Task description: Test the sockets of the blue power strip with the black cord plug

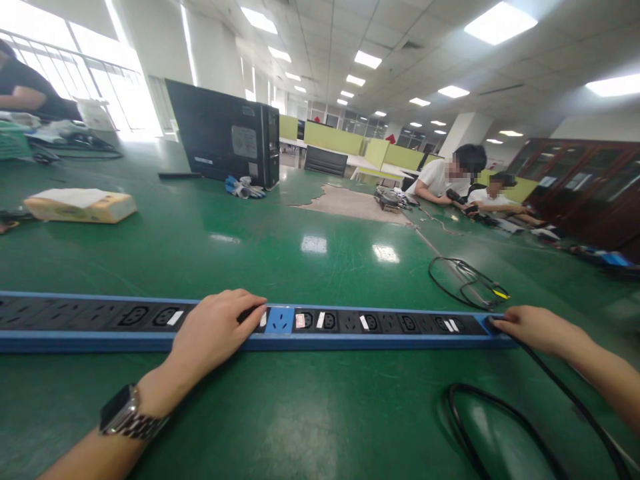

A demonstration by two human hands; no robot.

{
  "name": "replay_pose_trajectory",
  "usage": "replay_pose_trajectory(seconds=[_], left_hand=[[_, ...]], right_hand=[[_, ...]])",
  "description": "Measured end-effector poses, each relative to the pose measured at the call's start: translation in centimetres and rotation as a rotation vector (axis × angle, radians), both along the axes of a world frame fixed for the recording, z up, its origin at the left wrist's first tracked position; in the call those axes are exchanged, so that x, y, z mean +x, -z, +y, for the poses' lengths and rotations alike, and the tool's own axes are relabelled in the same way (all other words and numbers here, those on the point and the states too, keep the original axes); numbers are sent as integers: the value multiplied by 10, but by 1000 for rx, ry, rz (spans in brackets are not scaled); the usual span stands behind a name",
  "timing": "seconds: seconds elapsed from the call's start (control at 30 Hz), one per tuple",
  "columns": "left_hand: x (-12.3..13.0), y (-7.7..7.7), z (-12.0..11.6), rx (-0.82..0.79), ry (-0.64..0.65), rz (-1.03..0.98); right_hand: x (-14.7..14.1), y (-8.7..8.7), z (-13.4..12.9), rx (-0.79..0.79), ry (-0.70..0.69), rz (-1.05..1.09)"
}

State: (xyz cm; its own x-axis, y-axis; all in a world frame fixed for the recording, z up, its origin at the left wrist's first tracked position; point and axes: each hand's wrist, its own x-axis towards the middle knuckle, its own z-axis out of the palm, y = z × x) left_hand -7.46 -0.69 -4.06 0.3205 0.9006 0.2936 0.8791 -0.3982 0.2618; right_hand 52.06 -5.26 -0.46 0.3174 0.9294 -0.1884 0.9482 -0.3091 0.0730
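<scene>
Fingers (pixel 247 300) of the left hand (pixel 213 327) bend over a long blue power strip (pixel 360 344), with little room between thumb and forefinger; from where I stand, I cannot tell whether they grip it or only rest on it. The strip lies flat across the middle of the frame, running out past its left edge, its row of black sockets facing up. Just right of the left thumb is one blue socket (pixel 281 321), and several sockets beyond it carry small white stickers.

At the right of the frame, the right hand (pixel 545 330) has its fingertips drawn close together at the strip's end. I cannot tell whether they pinch a plug, the strip's end piece or the black cable (pixel 573 398) that runs from below that hand to the lower right corner. A black loop (pixel 463 432) lies at the lower right too, on the green tabletop (pixel 250 267).

The step in hand, I judge, is steadying the strip while its right end is handled. The next move seems to call for a firm left hand, so the strip does not slide, and slack in the cable, so it does not tug.

Farther off, a black computer tower (pixel 215 133) stands upper left of centre, gloves (pixel 245 188) beside its base; a co-worker (pixel 433 177) leans over the table at upper right.
</scene>
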Motion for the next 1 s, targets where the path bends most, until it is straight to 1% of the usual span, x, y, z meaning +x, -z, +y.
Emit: replay_pose_trajectory(seconds=[0.07, 0.17, 0.23, 0.3, 0.33, 0.4, 0.5, 0.57, 0.77, 1.0], left_hand=[[0, -1, 0, 5, 0, -5], [0, 0, 0, 7, 9, -15], [0, 0, 0, 10, 9, -15], [0, 1, 0, 10, 5, -11], [-1, 1, 0, 9, 3, -9], [-1, 1, -1, 3, 3, -9], [0, 0, -1, 2, 14, -19], [0, 0, -1, 7, 17, -26], [-1, 2, 1, 12, 12, -19], [-3, 3, -1, 14, 16, -3]], right_hand=[[1, -9, 2, 7, 24, 11], [-8, -31, 6, 53, 49, -16], [-21, -44, 8, 43, 15, -21], [-34, -49, 10, 2, -41, -16], [-39, -47, 11, -19, -59, -18], [-44, -39, 12, -52, -73, -25], [-41, -23, 13, -70, -70, -18], [-37, -17, 13, -65, -70, -14], [-39, -16, 7, -31, -62, -4], [-45, -6, -4, 74, -62, -45]])
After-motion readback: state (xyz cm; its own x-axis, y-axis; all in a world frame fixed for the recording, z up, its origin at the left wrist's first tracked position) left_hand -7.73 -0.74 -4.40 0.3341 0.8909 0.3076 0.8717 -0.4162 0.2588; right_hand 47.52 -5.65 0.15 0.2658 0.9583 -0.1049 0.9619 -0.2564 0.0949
